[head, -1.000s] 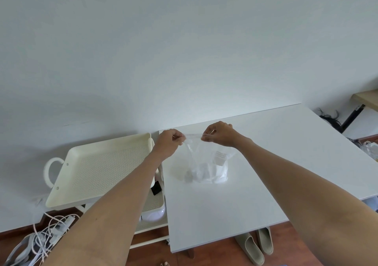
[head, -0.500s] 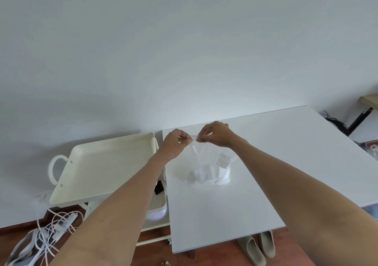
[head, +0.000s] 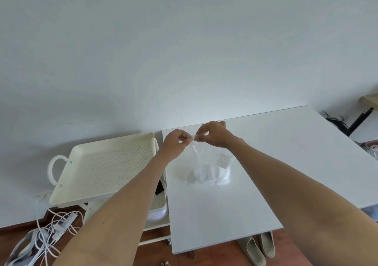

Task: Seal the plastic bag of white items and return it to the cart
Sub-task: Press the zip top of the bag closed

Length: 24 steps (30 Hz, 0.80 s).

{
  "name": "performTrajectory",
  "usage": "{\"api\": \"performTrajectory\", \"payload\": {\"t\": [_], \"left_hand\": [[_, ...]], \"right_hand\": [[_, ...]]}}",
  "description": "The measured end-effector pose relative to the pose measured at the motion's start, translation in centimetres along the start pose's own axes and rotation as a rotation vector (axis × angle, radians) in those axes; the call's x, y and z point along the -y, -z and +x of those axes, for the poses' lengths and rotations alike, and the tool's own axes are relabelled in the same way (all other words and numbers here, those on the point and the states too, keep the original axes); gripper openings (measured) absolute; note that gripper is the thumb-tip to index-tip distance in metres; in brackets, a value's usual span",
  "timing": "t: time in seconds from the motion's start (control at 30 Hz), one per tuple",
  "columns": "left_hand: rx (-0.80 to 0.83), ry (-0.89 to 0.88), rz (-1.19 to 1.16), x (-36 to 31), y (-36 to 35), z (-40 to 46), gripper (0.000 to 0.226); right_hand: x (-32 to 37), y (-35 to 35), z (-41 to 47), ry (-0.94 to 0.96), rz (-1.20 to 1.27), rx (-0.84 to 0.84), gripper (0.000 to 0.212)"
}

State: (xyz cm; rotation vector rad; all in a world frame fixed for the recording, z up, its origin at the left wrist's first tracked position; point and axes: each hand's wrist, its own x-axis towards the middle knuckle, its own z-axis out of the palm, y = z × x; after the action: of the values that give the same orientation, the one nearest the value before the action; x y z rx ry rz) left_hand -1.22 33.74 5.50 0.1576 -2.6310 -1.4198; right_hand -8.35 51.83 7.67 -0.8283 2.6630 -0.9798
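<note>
Head view showed both arms stretched forward, the left hand [head: 177, 141] and right hand [head: 214, 133] close together, each grip pinched shut on the top edge of one clear plastic bag [head: 206, 169]. It stood on the smooth white worktop [head: 266, 163], holding several white items [head: 202, 175]. Beside it stood one cream cart [head: 106, 167] with a perforated top tray.

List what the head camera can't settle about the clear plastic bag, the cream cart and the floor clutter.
- Clear plastic bag: whether its top strip is sealed, hidden between the left hand and right hand.
- White items inside: too blurred to identify.
- Cream perforated cart tray: lower shelf mostly covered by the left forearm.
- White cables: cut off at the frame's edge.
</note>
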Motion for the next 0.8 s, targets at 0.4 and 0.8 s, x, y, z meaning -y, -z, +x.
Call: {"api": "performTrajectory", "payload": {"t": [0.4, 0.8], "left_hand": [[0.001, 0.037, 0.097, 0.0, -0.6, 0.6, 0.009], [0.032, 0.037, 0.147, -0.4, -0.8, 1.2, 0.014]], "right_hand": [[-0.7, 0.6, -0.5, -0.031, 0.032, 0.021, 0.014], [-1.4, 0.9, -0.8, -0.054, 0.033, 0.043, 0.017]]}}
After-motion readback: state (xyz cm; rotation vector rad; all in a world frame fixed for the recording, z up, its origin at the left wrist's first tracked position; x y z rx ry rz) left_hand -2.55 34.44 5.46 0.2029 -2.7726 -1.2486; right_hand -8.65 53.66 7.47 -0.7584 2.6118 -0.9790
